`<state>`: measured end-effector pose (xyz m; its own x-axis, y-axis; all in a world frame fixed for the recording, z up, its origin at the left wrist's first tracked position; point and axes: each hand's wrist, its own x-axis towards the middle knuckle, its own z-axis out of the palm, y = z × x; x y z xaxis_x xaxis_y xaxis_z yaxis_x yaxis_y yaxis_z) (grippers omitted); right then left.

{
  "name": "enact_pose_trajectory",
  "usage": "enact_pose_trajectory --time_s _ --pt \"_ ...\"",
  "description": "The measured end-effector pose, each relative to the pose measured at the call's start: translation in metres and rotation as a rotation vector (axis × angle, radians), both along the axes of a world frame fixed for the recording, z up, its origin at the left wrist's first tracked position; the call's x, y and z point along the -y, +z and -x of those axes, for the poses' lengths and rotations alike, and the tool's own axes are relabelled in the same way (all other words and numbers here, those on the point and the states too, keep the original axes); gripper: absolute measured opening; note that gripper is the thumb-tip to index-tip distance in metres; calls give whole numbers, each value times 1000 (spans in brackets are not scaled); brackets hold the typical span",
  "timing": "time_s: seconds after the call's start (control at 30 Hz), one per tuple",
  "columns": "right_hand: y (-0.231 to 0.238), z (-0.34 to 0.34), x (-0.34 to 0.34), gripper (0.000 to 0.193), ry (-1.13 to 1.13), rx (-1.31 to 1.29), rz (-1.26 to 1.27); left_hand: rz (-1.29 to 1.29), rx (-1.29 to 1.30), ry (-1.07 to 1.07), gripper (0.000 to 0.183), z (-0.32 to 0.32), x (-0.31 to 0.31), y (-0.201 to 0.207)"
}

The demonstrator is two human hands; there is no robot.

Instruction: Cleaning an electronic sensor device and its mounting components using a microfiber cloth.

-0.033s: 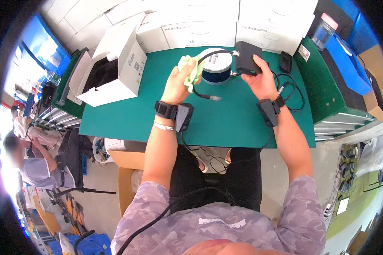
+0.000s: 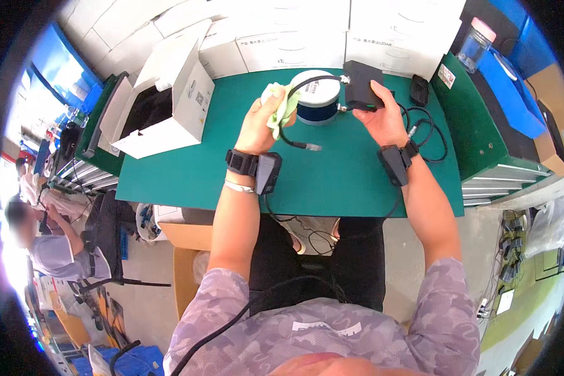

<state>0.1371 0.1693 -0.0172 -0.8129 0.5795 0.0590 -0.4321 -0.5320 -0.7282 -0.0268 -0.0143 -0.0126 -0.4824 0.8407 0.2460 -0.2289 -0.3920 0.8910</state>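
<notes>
My left hand (image 2: 261, 123) is closed round a pale green cloth (image 2: 282, 114), which is wrapped about a black cable (image 2: 309, 79). The cable's loose end carries a metal plug (image 2: 313, 147), hanging over the green table mat. In my right hand (image 2: 383, 119) is a black box (image 2: 361, 84), gripped at its lower right side and raised above the table. The cable arches from the cloth to a metal connector on the box's left side. Behind the cable, between my hands, stands a round device (image 2: 317, 94) with a white top and a dark blue side.
An open white carton (image 2: 194, 113) with dark lining stands left on the green table (image 2: 232, 188). More white boxes (image 2: 294, 50) line the back. At right lie a coiled black cable (image 2: 446, 141) and a small black item (image 2: 419, 91), beside a green cabinet (image 2: 476, 131). Someone sits far left.
Both hands and the black box have shifted very slightly left. The cable's hanging plug has swung a little left and down. Both grips stay the same.
</notes>
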Motion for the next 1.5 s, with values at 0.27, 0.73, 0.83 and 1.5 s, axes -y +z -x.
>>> enact_pose_trajectory --time_s 0.27,0.73,0.83,1.5 --pt "-11 -1 -2 26 199 62 -227 62 0 -196 34 -7 -3 -11" --pt "-7 0 1 30 98 57 -297 254 -97 56 42 -20 -9 0" --pt "-7 -2 -1 31 122 65 -355 272 -96 -10 47 -23 -7 3" --pt "-1 -4 11 35 112 208 -529 317 -197 -89 44 -11 -12 -13"
